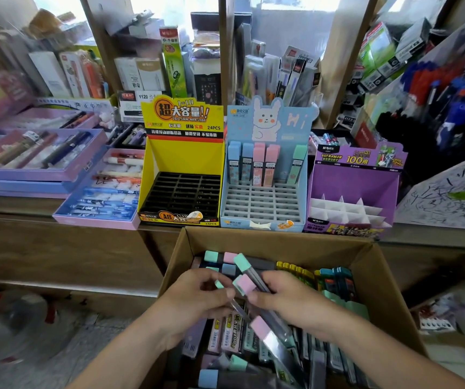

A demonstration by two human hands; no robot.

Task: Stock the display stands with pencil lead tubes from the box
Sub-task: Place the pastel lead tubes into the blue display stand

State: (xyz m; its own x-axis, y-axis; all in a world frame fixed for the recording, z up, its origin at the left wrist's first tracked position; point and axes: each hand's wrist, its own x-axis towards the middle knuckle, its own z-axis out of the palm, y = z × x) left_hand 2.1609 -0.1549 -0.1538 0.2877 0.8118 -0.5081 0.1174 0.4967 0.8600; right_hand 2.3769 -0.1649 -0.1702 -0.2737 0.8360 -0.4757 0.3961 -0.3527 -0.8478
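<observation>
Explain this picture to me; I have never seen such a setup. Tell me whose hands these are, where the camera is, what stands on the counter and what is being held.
There is no machine here. A person wears one wide-angle camera on the head, looking forward and down, so you see their own two hands. On the wooden counter stand three displays: a yellow stand with empty black slots, a blue rabbit stand with a few tubes in its back row, and a purple stand with empty white dividers. Trays of pens lie to the left. Below is an open cardboard box full of pencil lead tubes. The right hand grips a few pastel-capped tubes; the left hand pinches one mint-capped tube.
</observation>
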